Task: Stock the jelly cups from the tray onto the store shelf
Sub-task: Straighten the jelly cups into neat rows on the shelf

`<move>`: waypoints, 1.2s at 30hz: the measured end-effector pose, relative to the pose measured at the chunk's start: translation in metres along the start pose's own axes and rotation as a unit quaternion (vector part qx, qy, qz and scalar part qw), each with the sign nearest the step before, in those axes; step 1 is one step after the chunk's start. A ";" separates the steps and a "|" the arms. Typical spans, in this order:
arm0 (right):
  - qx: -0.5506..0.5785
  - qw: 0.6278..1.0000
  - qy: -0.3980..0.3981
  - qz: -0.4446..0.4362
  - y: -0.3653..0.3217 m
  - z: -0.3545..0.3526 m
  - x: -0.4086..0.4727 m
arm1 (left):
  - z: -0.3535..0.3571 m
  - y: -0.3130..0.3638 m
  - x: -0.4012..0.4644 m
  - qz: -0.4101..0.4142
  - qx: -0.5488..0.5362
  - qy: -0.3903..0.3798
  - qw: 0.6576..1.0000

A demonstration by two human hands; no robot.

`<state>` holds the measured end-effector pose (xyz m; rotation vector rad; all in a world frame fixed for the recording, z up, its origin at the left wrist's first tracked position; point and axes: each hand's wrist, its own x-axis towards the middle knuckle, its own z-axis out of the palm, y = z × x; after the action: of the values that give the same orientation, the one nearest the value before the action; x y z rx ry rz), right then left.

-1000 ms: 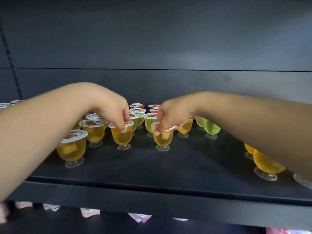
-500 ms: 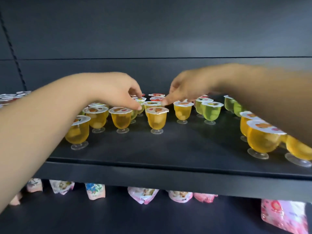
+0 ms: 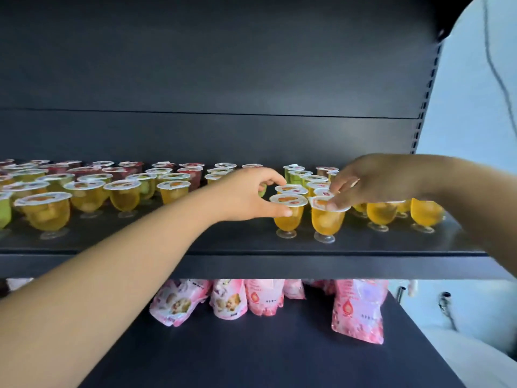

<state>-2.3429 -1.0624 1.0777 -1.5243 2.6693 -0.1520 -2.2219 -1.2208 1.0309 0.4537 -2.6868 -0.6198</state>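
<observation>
Two orange jelly cups stand side by side near the front edge of the dark store shelf, at about 3 o'clock from the middle of the view, both upright on their clear stemmed feet with the long axis vertical and the foil lids facing up. The left hand curls round the left orange cup: its thumb presses the cup's side just under the lid rim and its fingers arch over the lid, so this grip is closed on the cup. The right hand comes in from 3 o'clock and pinches the lid edge of the right orange cup with its fingertips, the lid tilted a little toward the camera. The two cups are just beside each other, almost touching at the lids. More jelly cups, yellow, green and red, stand upright in rows toward 9 o'clock and behind the hands at 12 o'clock, and further orange ones sit at 3 o'clock under the right wrist. On the lower shelf at 6 o'clock pink snack pouches lean upright in a row.
</observation>
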 end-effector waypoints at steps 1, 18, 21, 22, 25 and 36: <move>-0.006 1.000 -0.003 0.004 0.005 0.003 -0.004 | 0.005 0.006 0.003 -0.006 0.007 -0.002 1.000; -0.028 0.995 0.090 -0.032 -0.029 0.038 -0.005 | 0.001 -0.020 -0.028 -0.066 0.054 0.054 0.995; -0.023 0.994 0.091 -0.060 -0.051 0.043 0.009 | -0.010 -0.040 -0.035 -0.096 0.064 0.078 0.990; -0.020 0.993 0.096 -0.065 -0.057 0.044 0.015 | -0.012 -0.046 -0.035 -0.102 0.067 0.087 0.989; -0.028 0.993 0.091 -0.070 -0.075 0.045 0.037 | -0.015 -0.062 -0.030 -0.109 0.063 0.112 0.986; -0.105 0.983 0.152 -0.009 -0.093 0.049 0.103 | 0.000 -0.092 0.009 -0.088 0.136 0.169 0.972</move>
<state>-2.3109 -1.2005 1.0391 -1.7105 2.9931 -0.1157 -2.2088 -1.3029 0.9896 0.7988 -2.4245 -0.1905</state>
